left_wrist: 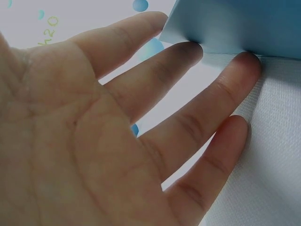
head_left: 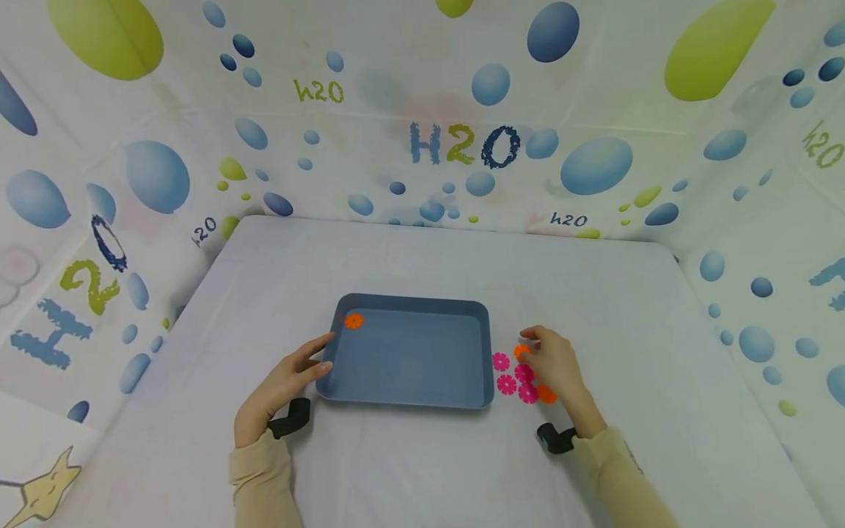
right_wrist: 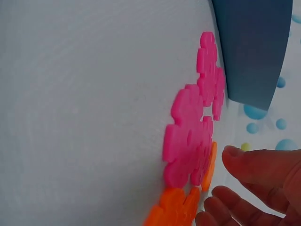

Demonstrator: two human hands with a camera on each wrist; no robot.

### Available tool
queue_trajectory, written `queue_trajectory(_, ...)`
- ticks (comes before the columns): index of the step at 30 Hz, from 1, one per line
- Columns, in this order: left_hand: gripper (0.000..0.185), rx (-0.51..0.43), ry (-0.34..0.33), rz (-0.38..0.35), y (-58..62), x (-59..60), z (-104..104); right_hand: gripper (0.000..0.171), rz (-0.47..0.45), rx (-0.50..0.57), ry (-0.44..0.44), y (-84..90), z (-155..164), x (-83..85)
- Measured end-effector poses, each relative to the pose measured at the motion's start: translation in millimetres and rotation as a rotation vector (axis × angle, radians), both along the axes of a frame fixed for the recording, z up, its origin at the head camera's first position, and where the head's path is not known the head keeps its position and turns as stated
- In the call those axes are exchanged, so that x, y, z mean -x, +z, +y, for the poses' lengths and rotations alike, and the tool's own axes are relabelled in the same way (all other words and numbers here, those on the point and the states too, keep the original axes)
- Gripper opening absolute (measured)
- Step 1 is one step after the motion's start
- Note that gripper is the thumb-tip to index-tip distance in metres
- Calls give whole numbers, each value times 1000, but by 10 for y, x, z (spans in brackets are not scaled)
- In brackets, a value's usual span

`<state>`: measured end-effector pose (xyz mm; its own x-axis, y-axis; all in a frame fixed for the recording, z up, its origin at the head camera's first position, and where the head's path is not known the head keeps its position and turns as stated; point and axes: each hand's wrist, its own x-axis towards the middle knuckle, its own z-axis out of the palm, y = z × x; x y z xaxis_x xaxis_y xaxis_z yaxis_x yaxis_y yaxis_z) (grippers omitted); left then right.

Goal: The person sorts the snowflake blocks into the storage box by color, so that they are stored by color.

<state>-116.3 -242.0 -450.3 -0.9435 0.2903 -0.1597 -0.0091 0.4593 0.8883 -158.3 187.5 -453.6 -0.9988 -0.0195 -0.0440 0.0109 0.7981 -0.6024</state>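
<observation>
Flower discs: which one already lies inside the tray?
The lone orange disc in the blue tray's far-left corner; all the others lie on the table beside the right hand.

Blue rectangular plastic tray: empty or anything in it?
Not empty. The blue rectangular plastic tray holds one orange flower-shaped disc in its far-left corner; the rest is bare.

We're looking into a small staged recording booth, not a home or shop. A white cloth-covered table (head_left: pixel 422 455) fills the floor of it, and from nine o'clock round through twelve to three o'clock we see printed backdrop sheets (head_left: pixel 462 147) with blue bubbles, green blobs and "H2O" lettering closing it in.
</observation>
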Motion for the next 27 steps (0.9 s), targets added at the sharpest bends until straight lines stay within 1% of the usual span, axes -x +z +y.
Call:
queue_trajectory(4, 59, 2, 1, 1, 3, 2, -2, 35, 8, -5, 16, -9, -10, 29)
queue_trajectory(13, 58, -17, 4, -17, -15, -7, 1, 34, 13, -56, 48, -28, -3, 75)
queue_trajectory(20, 58, -8, 6, -21, 6, -8, 10, 35, 11, -88, 65, -41, -2, 85)
queue_trajectory(24, 58, -4, 6, -20, 9, -8, 9, 34, -15, -73, 71, -50, 8, 111)
queue_trajectory(27, 58, -4, 8, -19, 3, -7, 7, 32, -52, -32, 66, -55, 36, 129)
